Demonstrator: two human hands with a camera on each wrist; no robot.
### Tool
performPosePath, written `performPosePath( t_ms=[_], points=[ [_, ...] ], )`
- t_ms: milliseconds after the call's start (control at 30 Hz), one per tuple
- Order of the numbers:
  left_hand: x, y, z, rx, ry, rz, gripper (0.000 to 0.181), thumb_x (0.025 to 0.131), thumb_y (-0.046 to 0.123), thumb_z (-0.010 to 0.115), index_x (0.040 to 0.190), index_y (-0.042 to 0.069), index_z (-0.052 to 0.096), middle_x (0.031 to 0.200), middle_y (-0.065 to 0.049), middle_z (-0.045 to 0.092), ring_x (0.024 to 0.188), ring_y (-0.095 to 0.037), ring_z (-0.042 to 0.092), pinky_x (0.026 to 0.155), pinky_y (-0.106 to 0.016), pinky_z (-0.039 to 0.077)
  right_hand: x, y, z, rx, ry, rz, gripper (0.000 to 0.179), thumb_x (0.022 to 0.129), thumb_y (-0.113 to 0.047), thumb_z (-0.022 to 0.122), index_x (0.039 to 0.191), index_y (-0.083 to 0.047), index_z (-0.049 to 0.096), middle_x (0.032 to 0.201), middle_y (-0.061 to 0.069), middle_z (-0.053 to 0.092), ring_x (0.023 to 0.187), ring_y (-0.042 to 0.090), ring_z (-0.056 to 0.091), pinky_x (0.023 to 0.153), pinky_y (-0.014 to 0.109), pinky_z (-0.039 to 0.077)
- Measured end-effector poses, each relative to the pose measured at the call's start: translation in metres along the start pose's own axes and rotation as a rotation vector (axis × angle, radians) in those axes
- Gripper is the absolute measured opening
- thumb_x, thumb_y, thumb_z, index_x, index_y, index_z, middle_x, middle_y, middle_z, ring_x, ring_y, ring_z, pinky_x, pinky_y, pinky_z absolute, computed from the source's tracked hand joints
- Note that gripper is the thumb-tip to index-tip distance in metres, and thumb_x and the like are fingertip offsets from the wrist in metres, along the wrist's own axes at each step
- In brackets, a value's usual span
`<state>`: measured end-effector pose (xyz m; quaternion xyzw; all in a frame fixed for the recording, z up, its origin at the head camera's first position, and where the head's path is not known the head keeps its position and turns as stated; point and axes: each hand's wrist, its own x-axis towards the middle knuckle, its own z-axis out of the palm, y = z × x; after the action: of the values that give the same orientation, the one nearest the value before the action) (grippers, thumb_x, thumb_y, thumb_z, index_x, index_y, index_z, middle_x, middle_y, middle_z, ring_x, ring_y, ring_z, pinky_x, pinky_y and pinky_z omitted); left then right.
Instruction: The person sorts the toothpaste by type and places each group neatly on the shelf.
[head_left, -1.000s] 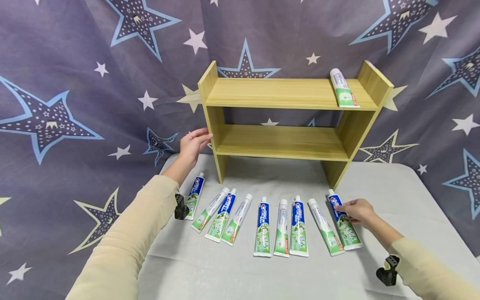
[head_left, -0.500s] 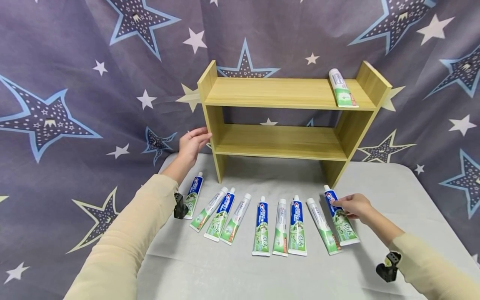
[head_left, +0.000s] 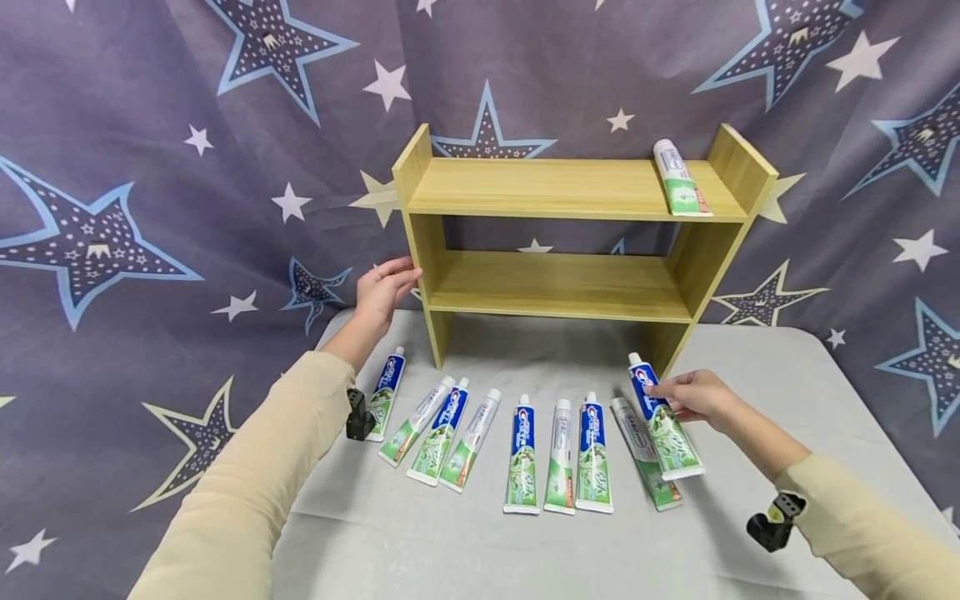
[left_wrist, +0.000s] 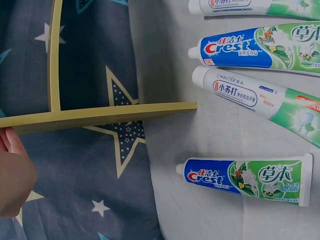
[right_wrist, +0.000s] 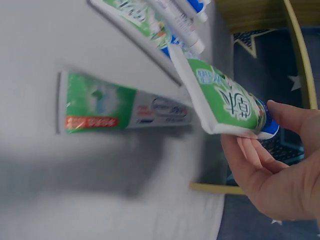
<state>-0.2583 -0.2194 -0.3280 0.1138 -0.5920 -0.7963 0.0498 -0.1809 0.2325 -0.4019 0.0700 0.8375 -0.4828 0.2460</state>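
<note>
Nearest you, along the front of the table (head_left: 465,550), eight toothpaste tubes (head_left: 522,454) lie flat in a loose row, caps pointing away. Your right hand (head_left: 693,396) has a ninth, the lifted tube (head_left: 663,421), pinched near its cap end between thumb and fingers, its crimped tail hanging free above the table's right side. It looks light and soft-walled, with a slick printed skin, so grip the firm shoulder by the cap rather than the squashy middle. Farther back, your left hand (head_left: 382,287) rests with relaxed fingers against the left wall of the wooden shelf (head_left: 558,287). Its lower board holds nothing; one tube on top (head_left: 678,187) lies at the right end.
</note>
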Motion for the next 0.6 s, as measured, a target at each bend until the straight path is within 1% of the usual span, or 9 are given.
performPosePath(
  t_ms=[167,233,433,600],
  points=[
    [0.000,0.001,0.000,-0.005,0.000,-0.008,0.049,0.087,-0.008,0.061,0.134,-0.007,0.049,0.081,0.010,0.068,0.072,0.000,0.069,0.101,-0.025,0.050,-0.003,-0.014,0.002,0.028,-0.025,-0.012,0.054,0.088,-0.027,0.069,0.120,0.014,0.057,0.064,-0.010,0.060,0.058,0.002,0.054,0.060,0.018,0.058],
    [0.000,0.001,0.001,-0.004,0.002,-0.007,0.049,0.087,-0.008,0.061,0.134,-0.007,0.050,0.081,0.009,0.067,0.072,0.000,0.069,0.100,-0.024,0.051,-0.004,-0.019,0.002,0.035,-0.033,-0.025,0.056,0.089,-0.027,0.068,0.123,0.015,0.055,0.065,-0.010,0.060,0.059,0.002,0.055,0.061,0.018,0.058],
    [0.000,0.001,0.002,0.002,-0.005,-0.007,0.049,0.087,-0.007,0.062,0.134,-0.007,0.050,0.082,0.009,0.067,0.073,0.000,0.069,0.109,-0.031,0.046,-0.008,-0.032,0.002,0.057,-0.061,-0.063,0.063,0.091,-0.030,0.066,0.131,0.015,0.048,0.068,-0.013,0.059,0.057,0.000,0.054,0.065,0.015,0.058],
    [0.000,0.001,0.001,-0.002,0.007,-0.009,0.049,0.087,-0.008,0.062,0.134,-0.007,0.050,0.081,0.009,0.067,0.072,-0.001,0.069,0.108,-0.031,0.046,-0.010,-0.041,0.000,0.090,-0.076,-0.099,0.063,0.092,-0.028,0.064,0.132,0.017,0.045,0.072,-0.015,0.063,0.056,-0.002,0.055,0.065,0.015,0.058]
  ],
)
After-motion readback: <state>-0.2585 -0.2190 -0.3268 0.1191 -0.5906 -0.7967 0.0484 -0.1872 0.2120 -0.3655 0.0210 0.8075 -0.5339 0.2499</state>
